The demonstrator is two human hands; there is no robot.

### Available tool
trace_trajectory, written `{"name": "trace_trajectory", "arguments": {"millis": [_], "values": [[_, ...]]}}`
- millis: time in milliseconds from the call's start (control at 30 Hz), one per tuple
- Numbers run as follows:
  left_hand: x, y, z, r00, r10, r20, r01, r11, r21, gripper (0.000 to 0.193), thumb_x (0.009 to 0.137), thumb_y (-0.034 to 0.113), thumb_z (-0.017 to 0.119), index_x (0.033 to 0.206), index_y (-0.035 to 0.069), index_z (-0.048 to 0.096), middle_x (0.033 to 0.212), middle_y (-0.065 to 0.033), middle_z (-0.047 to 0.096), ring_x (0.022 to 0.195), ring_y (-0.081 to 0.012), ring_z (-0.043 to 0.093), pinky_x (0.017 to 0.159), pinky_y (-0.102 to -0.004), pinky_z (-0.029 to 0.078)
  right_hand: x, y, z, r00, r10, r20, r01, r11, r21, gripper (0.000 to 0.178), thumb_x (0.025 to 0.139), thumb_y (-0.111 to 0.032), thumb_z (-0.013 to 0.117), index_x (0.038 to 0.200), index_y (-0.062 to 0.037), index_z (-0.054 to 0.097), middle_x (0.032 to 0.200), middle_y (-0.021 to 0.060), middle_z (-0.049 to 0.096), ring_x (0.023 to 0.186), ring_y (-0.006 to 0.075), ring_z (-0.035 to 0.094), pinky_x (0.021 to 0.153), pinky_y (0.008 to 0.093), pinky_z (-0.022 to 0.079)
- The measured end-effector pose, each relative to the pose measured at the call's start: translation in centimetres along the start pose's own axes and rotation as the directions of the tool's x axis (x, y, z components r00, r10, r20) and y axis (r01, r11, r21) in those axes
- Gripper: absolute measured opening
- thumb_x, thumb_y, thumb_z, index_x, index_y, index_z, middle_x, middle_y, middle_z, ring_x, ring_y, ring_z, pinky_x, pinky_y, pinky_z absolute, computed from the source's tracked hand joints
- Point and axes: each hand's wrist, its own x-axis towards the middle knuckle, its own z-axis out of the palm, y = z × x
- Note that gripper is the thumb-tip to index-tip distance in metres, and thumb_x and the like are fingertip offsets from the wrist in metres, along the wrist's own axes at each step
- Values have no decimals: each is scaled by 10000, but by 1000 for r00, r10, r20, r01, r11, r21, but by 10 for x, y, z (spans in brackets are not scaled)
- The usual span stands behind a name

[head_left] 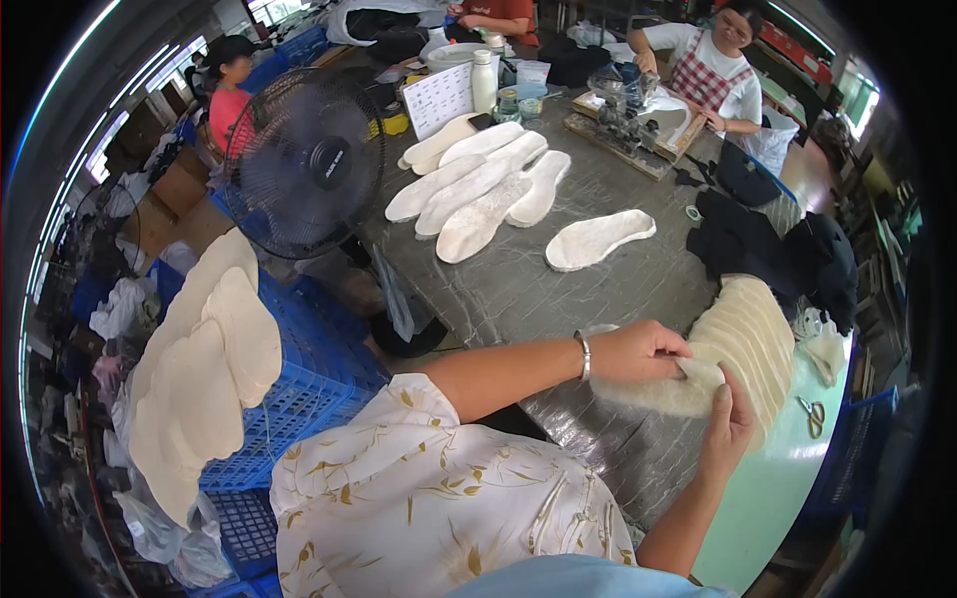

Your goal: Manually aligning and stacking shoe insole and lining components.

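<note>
Both hands pinch a fluffy cream insole (650, 399) over the near right part of the table. My left hand (638, 352), with a bracelet at the wrist, grips its upper edge. The fingers of my right hand (733, 417) close on the right end, where a corner of the material is turned up between the two hands. Part of the insole lies hidden behind my left hand. Just beyond, to the right, a row of overlapping fleecy insoles (750, 334) is fanned out. A single white insole (600, 240) rests apart, farther off.
Several white insoles (474, 184) lie at the far left of the table (638, 289). A black fan (309, 164) stands left; blue crates (319, 384) hold cream insole pieces (194, 389). Scissors (814, 417) lie right. Across the table, a person (713, 65) works at a machine (623, 105).
</note>
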Motion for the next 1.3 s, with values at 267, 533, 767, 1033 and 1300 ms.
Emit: {"name": "trace_trajectory", "arguments": {"millis": [267,533,767,1033,1300], "values": [[0,-20,-9,980,-89,177,1,894,448,499,781,402,762,1116,42,679,1006,-125,716,877,-271,683,783,-367,516,-18,8,-36,999,34,-17,-38,969,-245,208,964,-123,571,994,57,670,866,25,636,813,96,549,749,238,434],[-1,-42,-27,874,-464,144,446,884,141,299,912,176,683,1163,15,649,911,-13,709,815,-36,619,740,-220,513,6,84,-32,921,377,-93,-348,908,232,271,928,-215,645,983,43,708,835,10,664,747,71,566,702,229,448],[13,-78,-2,801,-569,188,595,721,-354,250,973,206,595,1136,25,651,876,12,684,703,-58,624,652,-210,526,-6,88,-33,782,613,-116,-502,729,466,273,948,-208,591,1067,20,684,885,74,685,704,121,636,628,261,539],[7,-114,0,638,-594,491,770,514,-379,290,992,269,544,1185,57,586,742,-22,598,542,-86,544,472,-232,451,-7,85,-49,946,210,-248,-229,972,-51,340,947,-223,593,1218,-18,619,1145,117,639,1005,227,622,867,345,514],[18,-100,27,579,-666,471,808,547,-220,299,1000,302,513,1176,66,565,758,-46,618,539,-103,577,470,-226,463,-24,62,-38,880,-178,441,440,655,-614,246,818,-144,723,1057,-116,673,983,36,685,934,246,642,942,414,453]]}}
